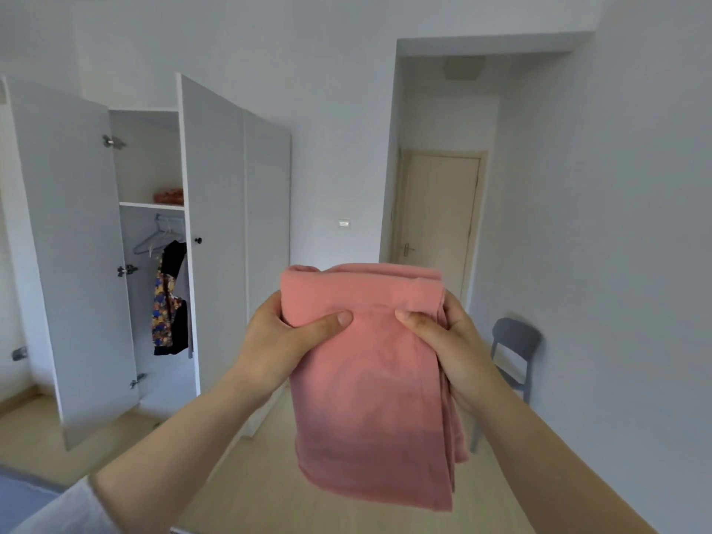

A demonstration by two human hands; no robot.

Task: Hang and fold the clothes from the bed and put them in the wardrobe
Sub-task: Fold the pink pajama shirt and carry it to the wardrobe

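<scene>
Up close, the left hand [281, 337] and right hand [454, 341] each pinched the folded pink garment [370, 379], thumbs on top, in mid-air well short of the open wardrobe [212, 225]. Only the upper part was gripped, so the hanging layers could splay and the fold come undone.

Pink folded garment [370, 379], white wardrobe [214, 225]

Left of my fingers [331, 321], beyond the pink cloth [370, 379] they grip, the wardrobe [214, 225] stands open: shelf [142, 205] room beside an orange bundle [168, 196], hung clothes [171, 302] crowding below.
</scene>
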